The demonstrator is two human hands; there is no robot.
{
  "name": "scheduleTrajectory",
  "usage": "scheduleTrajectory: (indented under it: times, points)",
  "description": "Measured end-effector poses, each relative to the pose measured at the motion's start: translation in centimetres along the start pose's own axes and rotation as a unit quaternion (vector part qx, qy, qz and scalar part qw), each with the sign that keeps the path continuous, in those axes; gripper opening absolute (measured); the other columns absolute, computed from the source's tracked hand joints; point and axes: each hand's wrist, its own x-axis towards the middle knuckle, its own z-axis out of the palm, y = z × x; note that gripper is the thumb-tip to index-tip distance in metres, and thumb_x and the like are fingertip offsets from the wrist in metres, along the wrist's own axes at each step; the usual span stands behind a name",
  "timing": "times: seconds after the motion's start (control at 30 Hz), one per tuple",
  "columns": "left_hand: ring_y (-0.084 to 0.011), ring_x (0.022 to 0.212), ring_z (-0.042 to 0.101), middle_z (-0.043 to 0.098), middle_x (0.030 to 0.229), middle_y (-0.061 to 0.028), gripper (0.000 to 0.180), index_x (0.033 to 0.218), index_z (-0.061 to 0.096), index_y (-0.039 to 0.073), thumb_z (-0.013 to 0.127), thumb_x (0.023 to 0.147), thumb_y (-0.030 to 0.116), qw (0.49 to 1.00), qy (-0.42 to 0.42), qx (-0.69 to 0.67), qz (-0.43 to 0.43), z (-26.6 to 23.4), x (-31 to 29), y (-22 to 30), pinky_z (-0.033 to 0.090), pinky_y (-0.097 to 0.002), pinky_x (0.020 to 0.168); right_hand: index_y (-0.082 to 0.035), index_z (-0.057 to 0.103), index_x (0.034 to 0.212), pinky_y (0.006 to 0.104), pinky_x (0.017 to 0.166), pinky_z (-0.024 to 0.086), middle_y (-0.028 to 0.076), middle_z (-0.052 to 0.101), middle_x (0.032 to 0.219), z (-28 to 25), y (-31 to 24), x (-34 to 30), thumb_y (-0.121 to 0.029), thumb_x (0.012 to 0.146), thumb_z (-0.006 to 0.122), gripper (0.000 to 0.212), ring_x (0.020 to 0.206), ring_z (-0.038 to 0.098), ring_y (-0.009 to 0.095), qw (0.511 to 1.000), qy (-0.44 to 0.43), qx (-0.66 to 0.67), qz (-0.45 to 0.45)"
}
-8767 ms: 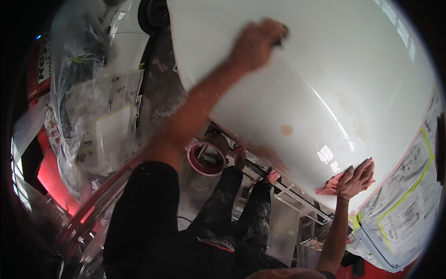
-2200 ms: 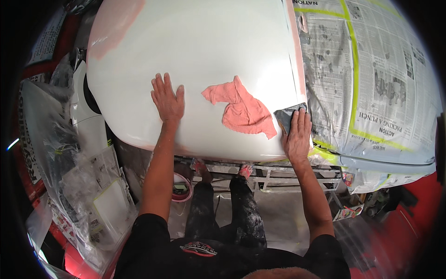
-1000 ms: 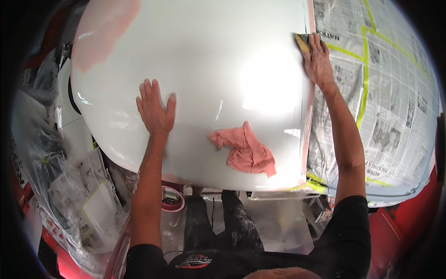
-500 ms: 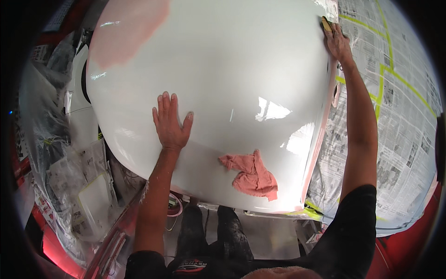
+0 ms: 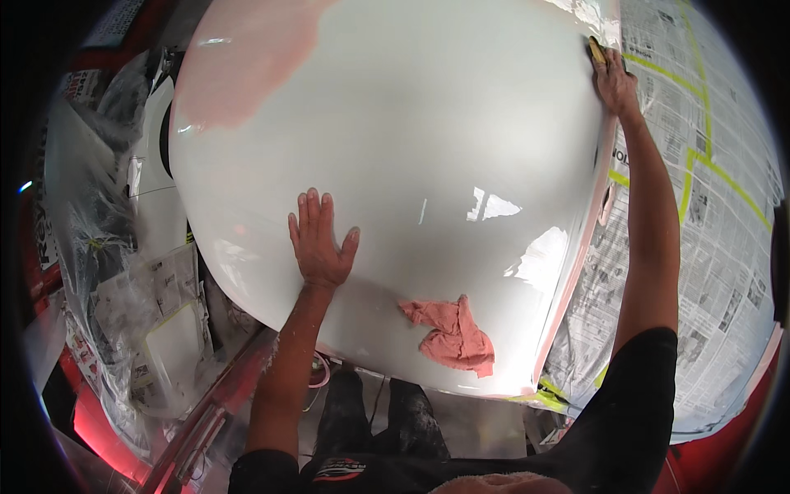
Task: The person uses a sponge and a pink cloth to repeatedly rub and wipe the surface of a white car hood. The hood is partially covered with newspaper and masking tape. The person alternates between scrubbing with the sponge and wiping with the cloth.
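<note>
A large glossy white car panel (image 5: 428,140) fills the middle of the view. My left hand (image 5: 318,243) lies flat on it, fingers spread, holding nothing. My right hand (image 5: 613,78) reaches far out along the panel's right edge and presses a small yellow sanding pad (image 5: 596,51) against it. A crumpled pink rag (image 5: 451,333) lies loose on the panel near its front edge, between my two arms.
Newspaper masking (image 5: 708,247) with yellow-green tape strips (image 5: 699,156) covers the body to the right. A pinkish patch (image 5: 247,66) marks the panel's far left. Plastic sheeting and paper (image 5: 123,272) hang at left. A roll of tape (image 5: 317,375) lies on the floor by my legs (image 5: 378,412).
My right hand has slid farther away along the panel's right edge with the pad. My left hand stays flat on the panel. The rag has not been touched.
</note>
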Motion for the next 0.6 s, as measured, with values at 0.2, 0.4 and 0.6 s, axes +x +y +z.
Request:
scheduleTrajectory:
  times: [0.2, 0.4, 0.6]
  points:
    - [-0.0408, 0.156, 0.024, 0.031, 0.166, -0.0218, 0.076, 0.158, 0.038, 0.004, 0.055, 0.099, 0.049, 1.0, 0.003, 0.012, 0.007, -0.2, 0.0, -0.5, 0.014, -0.0615, 0.123, -0.029, 0.049, 0.152, 0.0652, 0.099, 0.046, 0.013, 0.049, 0.155, -0.3, 0.1, 2.1, -0.031, 0.106, 0.039, 0.046, 0.138, 0.053, 0.031, 0.975, -0.047, -0.2, -0.082]
    - [-0.0424, 0.155, 0.024, 0.03, 0.166, -0.0236, 0.076, 0.159, 0.035, 0.006, 0.055, 0.1, 0.048, 1.0, 0.009, 0.017, 0.005, -0.4, 0.0, -1.0, 0.014, -0.0633, 0.122, -0.001, 0.041, 0.155, 0.0527, 0.119, 0.03, 0.021, 0.039, 0.162, -9.3, -8.3, -18.9, -0.027, 0.107, 0.041, 0.055, 0.153, 0.034, 0.029, 0.988, -0.09, -0.059, -0.112]
    - [-0.0418, 0.156, 0.023, 0.03, 0.166, -0.023, 0.075, 0.16, 0.035, 0.006, 0.051, 0.102, 0.052, 0.999, 0.016, 0.022, 0.017, -0.1, -0.2, -0.7, 0.014, -0.0633, 0.122, -0.009, 0.041, 0.158, 0.0538, 0.122, 0.025, 0.023, 0.031, 0.165, -12.3, -9.0, -31.5, -0.018, 0.108, 0.039, 0.05, 0.156, 0.027, 0.033, 0.985, -0.101, 0.093, -0.1]
